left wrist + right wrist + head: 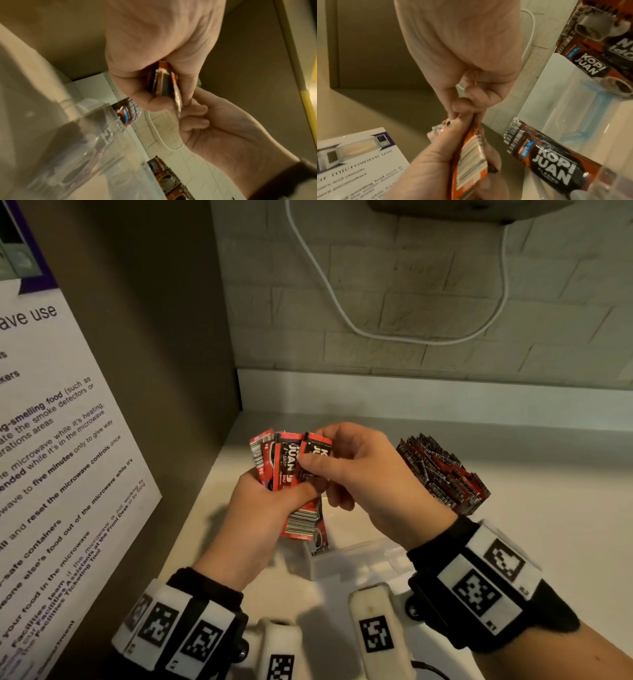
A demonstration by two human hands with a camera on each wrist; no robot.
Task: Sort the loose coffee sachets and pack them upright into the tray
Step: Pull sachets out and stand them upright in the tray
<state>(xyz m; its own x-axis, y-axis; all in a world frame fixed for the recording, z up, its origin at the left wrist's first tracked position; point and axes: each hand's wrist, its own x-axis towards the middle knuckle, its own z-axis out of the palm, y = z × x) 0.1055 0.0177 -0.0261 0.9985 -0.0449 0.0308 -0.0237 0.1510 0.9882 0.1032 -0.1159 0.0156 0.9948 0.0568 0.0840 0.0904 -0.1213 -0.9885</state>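
Several sachets: a fanned bundle (291, 474), long axes roughly upright, printed tops pointing away, above the counter.
Left hand (263, 508): grips the bundle's lower half.
Right hand (363, 470): pinches the rightmost sachet (317, 453).
Material: glossy red-black foil, barcoded backs.
Tray (359, 559): clear plastic, below the hands.
Pile (442, 474): more sachets, right.

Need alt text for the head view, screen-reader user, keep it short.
Over a pale counter, the left hand grips a fanned bunch of red-and-black coffee sachets while the right hand pinches the rightmost one. A clear plastic tray sits below the hands, a packed block of sachets stands to the right, and a microwave-use notice hangs on the left wall.
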